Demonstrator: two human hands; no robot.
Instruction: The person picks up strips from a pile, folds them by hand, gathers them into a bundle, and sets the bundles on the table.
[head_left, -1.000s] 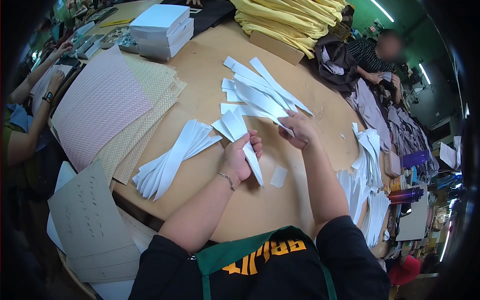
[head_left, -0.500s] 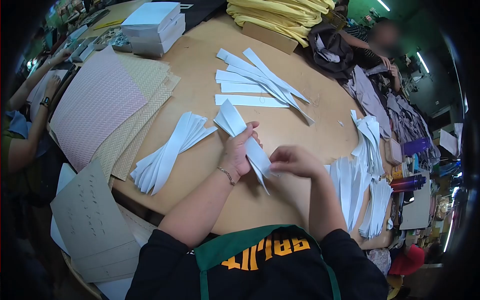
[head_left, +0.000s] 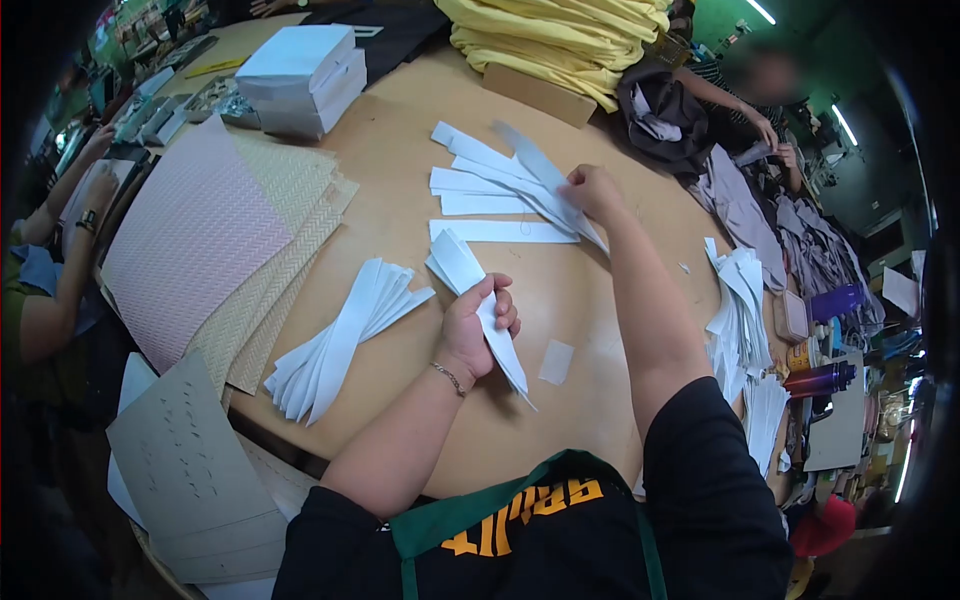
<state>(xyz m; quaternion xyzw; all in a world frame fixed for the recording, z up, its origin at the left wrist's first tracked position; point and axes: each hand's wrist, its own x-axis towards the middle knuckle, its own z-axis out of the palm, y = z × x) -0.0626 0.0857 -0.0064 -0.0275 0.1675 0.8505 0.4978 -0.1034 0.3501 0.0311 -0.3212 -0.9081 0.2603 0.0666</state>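
My left hand [head_left: 478,325] is closed around a small stack of long white strips [head_left: 457,262], which slants down to a point beneath my fingers. Farther out, my right hand [head_left: 592,192] pinches one white strip [head_left: 535,155] by its near part, and its far end is tilted up off the table. That strip comes from a loose spread of white strips [head_left: 480,178] on the table. To the left of my left hand lies a fanned bundle of similar strips [head_left: 342,335]. A small pale rectangular patch [head_left: 556,362] shows on the tabletop.
Textured sheets [head_left: 200,240] and marked grey card [head_left: 185,470] lie along the left. White stacked blocks [head_left: 300,85] and folded yellow cloth [head_left: 550,40] stand at the back. More strips [head_left: 738,310] hang at the right edge. Co-workers sit on both sides.
My right hand has moved from beside the left hand out to the spread strips and gripped one, lifting its far end. My left hand still holds its stack.
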